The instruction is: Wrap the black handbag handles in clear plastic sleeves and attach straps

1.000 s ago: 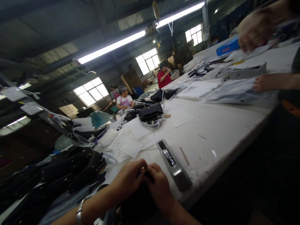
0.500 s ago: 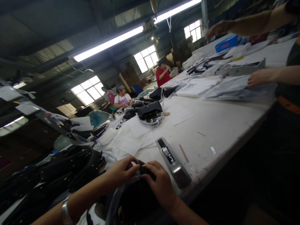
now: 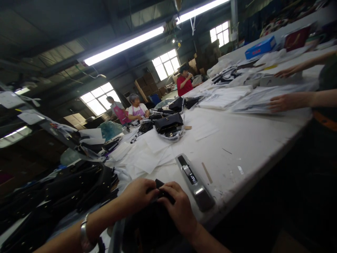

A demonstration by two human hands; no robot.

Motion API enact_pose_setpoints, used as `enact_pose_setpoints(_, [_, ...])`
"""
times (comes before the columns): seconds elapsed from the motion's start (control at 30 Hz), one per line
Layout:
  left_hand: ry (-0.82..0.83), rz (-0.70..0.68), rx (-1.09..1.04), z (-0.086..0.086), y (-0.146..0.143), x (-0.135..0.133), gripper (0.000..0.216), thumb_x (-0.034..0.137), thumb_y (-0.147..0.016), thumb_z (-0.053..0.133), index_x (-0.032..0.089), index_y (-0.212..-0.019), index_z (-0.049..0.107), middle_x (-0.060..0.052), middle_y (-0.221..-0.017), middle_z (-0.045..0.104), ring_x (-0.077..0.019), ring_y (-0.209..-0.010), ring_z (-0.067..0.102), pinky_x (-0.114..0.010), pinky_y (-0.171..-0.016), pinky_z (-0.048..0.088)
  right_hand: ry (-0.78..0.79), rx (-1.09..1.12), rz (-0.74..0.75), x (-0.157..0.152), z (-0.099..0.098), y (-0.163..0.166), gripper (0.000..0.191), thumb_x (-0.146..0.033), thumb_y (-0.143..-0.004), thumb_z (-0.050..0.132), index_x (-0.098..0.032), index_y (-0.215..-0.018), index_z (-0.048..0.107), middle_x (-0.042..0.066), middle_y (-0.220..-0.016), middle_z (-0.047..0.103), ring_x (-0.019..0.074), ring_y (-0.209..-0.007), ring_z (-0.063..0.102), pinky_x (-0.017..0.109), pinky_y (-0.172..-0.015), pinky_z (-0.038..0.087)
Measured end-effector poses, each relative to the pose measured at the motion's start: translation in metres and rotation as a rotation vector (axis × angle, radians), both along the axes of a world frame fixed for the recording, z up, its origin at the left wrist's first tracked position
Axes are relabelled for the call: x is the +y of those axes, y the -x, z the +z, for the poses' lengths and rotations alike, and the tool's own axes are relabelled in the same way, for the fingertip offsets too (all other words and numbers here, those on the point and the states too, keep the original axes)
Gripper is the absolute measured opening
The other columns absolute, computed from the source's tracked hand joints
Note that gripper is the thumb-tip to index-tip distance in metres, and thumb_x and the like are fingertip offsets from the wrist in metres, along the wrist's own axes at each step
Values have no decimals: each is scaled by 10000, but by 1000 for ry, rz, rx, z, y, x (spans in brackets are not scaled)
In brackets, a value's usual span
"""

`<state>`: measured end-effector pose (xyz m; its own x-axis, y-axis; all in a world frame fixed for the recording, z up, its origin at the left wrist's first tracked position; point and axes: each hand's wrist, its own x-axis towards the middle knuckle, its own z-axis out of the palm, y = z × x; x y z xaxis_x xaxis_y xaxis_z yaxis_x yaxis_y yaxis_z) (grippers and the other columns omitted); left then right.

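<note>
A black bag (image 3: 152, 228) is in front of me at the near table edge, its lower part lost in shadow. My left hand (image 3: 144, 192) pinches the top of it with thumb and fingers; a metal bracelet circles that wrist. Close beside, my right hand (image 3: 177, 205) grips the same black upper edge, thumb below and fingers above. The fingertips of both hands almost meet, and exactly which part they pinch is hard to make out. Just right of my right hand lies a long grey device with a black top (image 3: 195, 182).
A heap of black bags (image 3: 79, 186) lies left. Farther along the white table (image 3: 252, 137) are white sheets (image 3: 150, 154), a finished-looking black handbag (image 3: 168, 121) and a blue box (image 3: 260, 47). A co-worker's hands (image 3: 285, 102) touch plastic-wrapped material at right; other people sit or stand beyond.
My left hand has shifted slightly right and turned, staying at the bag's top; my right hand keeps its grip. At right, the co-worker's raised arm has come down toward the table.
</note>
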<state>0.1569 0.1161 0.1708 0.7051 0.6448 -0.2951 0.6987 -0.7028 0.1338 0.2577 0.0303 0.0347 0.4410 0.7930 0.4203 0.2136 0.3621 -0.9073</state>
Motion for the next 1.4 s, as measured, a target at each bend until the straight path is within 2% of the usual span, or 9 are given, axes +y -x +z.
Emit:
enact_pose_setpoints(0.13, [82,-34,-52,-4,7,3,283,354,-884,507,181,-739,677,14,-643,640,-139,-610,542,-228,-560,320,18,9,23,0,0,-1,310,-32,-756,711,-241,-984,686,19,-1003,666,213,-1003,606,336,-930,489])
enact_pose_setpoints(0.3, [-85,-30,-13,-6,10,2,263,355,-897,514,207,-757,681,-7,-669,679,-169,-627,584,-258,-567,302,38,16,12,0,3,-3,318,-77,-750,744,-233,-1023,693,29,-1030,674,220,-1026,611,345,-949,489])
enact_pose_setpoints(0.47, [-16,-26,-110,-9,15,5,252,391,-914,528,196,-828,663,-10,-749,703,-174,-697,628,-245,-632,382,42,91,123,-5,13,-20,273,-99,-805,681,-251,-1026,735,34,-1045,704,212,-1026,643,351,-962,500])
enact_pose_setpoints(0.63, [86,-59,-252,-15,19,2,423,368,-777,746,234,-1156,615,-15,-1000,726,-188,-871,659,-241,-781,451,78,324,230,-3,8,-25,159,-133,-759,734,-238,-870,777,28,-982,726,214,-974,680,348,-932,514])
enact_pose_setpoints(0.8, [26,-172,-178,-20,17,-7,282,386,-803,722,281,-1064,696,-7,-971,714,-190,-851,670,-239,-731,442,93,599,398,-2,0,-25,203,-311,-662,839,-180,-770,726,77,-1035,727,268,-975,696,415,-924,520])
enact_pose_setpoints(0.93, [-123,-216,-134,-22,19,-13,244,373,-834,679,283,-1061,690,-12,-944,711,-189,-787,674,-239,-650,415,171,488,440,-6,5,-28,192,-364,-755,764,-184,-770,700,121,-1307,618,311,-1162,615,500,-1030,436])
enact_pose_setpoints(1.1, [-203,-260,-207,-23,24,-18,216,407,-838,649,281,-1005,703,3,-890,733,-168,-742,672,-238,-612,393,235,172,344,-5,3,-29,200,-420,-824,653,-229,-772,673,105,-1403,543,331,-1279,512,555,-1102,326])
enact_pose_setpoints(1.27, [-243,-235,-287,-26,38,-17,236,428,-782,696,271,-955,728,14,-810,726,-143,-684,662,-224,-563,370,340,18,187,-12,-20,-27,243,-473,-791,607,-236,-758,653,105,-1392,545,357,-1284,493,536,-1082,369])
enact_pose_setpoints(1.4, [-186,-200,-298,-26,54,-19,225,412,-786,705,278,-967,720,32,-821,722,-136,-696,662,-213,-574,372,399,141,146,-39,-44,-28,265,-485,-789,602,-228,-821,655,101,-1404,528,320,-1215,563,401,-973,511])
